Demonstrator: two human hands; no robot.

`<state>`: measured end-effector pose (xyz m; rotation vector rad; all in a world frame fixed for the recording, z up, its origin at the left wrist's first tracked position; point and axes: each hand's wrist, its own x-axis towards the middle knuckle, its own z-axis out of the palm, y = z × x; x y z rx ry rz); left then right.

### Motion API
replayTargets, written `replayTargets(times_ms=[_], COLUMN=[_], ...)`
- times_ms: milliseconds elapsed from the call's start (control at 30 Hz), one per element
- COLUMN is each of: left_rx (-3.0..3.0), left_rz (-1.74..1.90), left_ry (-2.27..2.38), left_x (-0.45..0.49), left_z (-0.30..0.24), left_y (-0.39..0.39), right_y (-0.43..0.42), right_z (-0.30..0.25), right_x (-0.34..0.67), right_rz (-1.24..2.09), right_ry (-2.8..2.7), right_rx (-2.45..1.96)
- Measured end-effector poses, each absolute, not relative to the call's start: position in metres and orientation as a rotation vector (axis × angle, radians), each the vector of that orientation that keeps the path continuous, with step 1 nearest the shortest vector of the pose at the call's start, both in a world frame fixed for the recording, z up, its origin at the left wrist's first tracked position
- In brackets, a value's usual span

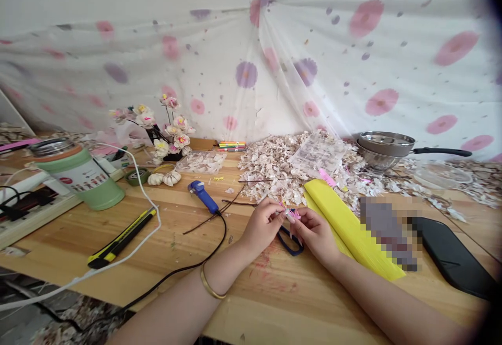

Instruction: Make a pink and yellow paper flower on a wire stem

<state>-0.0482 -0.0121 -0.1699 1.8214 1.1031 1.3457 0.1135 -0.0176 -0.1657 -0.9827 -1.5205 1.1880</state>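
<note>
My left hand [264,225] and my right hand [317,232] meet over the middle of the table, fingers pinched together. Between their fingertips is a small piece of pink fringed paper [293,214], with a bit of yellow at its left end. Fingers cover part of it. Below them on the wood lies a dark blue scissors-like handle loop [291,245]; its other end is hidden. Just right of my right hand is a folded yellow sheet [349,230]. To the left of my hands lie a blue glue gun [204,197] and thin dark stems [202,223].
Pale papery flakes [270,167] are heaped at the back. Steel bowls [382,149], a black phone [451,253] and a blurred-out patch are at right. A green cup [92,183], a box cutter [123,238], a white cable [147,191] and artificial flowers [172,125] stand or lie left.
</note>
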Motion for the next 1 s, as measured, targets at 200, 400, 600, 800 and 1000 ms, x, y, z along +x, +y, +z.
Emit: replayTargets(times_ms=[200, 400, 600, 800, 1000], left_rx=[1.943, 2.032, 1.712, 1.727, 1.901], left_rz=[1.334, 1.683, 1.986, 1.932, 1.665], left_ry=[1.104, 1.136, 1.319, 1.351, 1.299], left_x=[-0.048, -0.07, -0.103, -0.102, -0.076], left_z=[-0.166, -0.148, -0.136, -0.135, -0.156], left_y=[-0.017, -0.009, 0.003, 0.002, 0.004], right_y=[-0.019, -0.008, 0.005, 0.008, -0.005], right_z=[-0.176, -0.177, -0.174, -0.172, -0.168], right_x=[0.112, 0.12, 0.122, 0.121, 0.108], right_rz=[0.999, 0.598, 0.357, 0.315, 0.556], right_ry=[-1.613, -1.783, -1.981, -1.922, -1.804], right_rx=[-1.046, -1.151, -1.214, -1.249, -1.16])
